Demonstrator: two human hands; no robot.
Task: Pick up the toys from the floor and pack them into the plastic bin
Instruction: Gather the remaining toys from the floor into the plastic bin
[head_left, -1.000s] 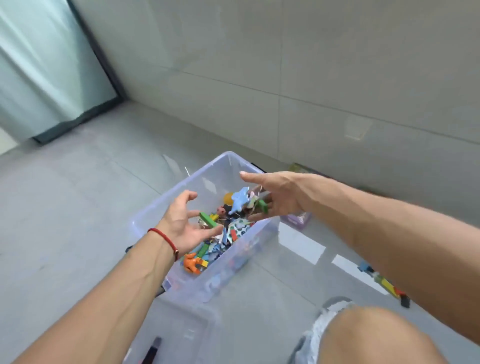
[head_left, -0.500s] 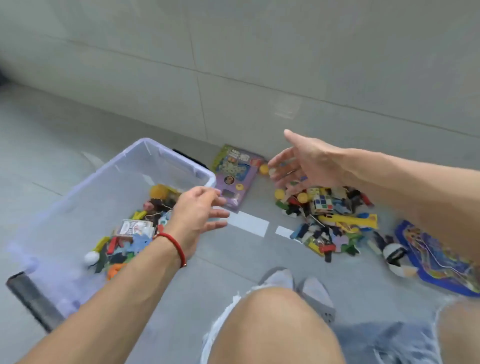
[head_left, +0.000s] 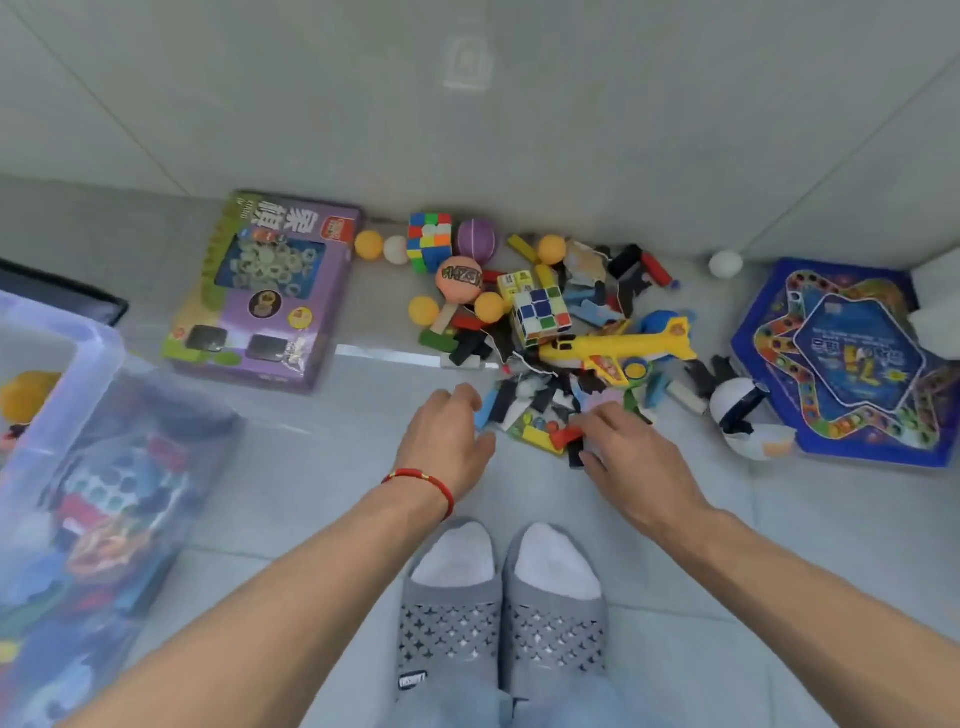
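A clear plastic bin (head_left: 98, 353) stands at the left, with several toys showing through its wall. On the floor ahead lies a toy pile: a yellow plane (head_left: 623, 345), two puzzle cubes (head_left: 540, 309), an orange ball (head_left: 460, 278) and many small blocks (head_left: 540, 415). My left hand (head_left: 447, 441), with a red bracelet, hovers at the pile's near left edge with its fingers curled and nothing in them. My right hand (head_left: 631, 457) is down on the pile's near edge, its fingers and thumb curled around a red and a black block (head_left: 569, 441).
A purple game box (head_left: 265, 291) lies between the bin and the pile. At the right are a blue star-shaped board (head_left: 852, 364) and a white and black egg toy (head_left: 737, 410). The wall runs just behind the toys. My feet in grey slippers (head_left: 498, 597) stand below my hands. A black lid (head_left: 62, 299) lies behind the bin.
My view swung from the bin to the toy pile. Both hands left the bin and came down to the pile's near edge, and the right hand reached the small blocks.
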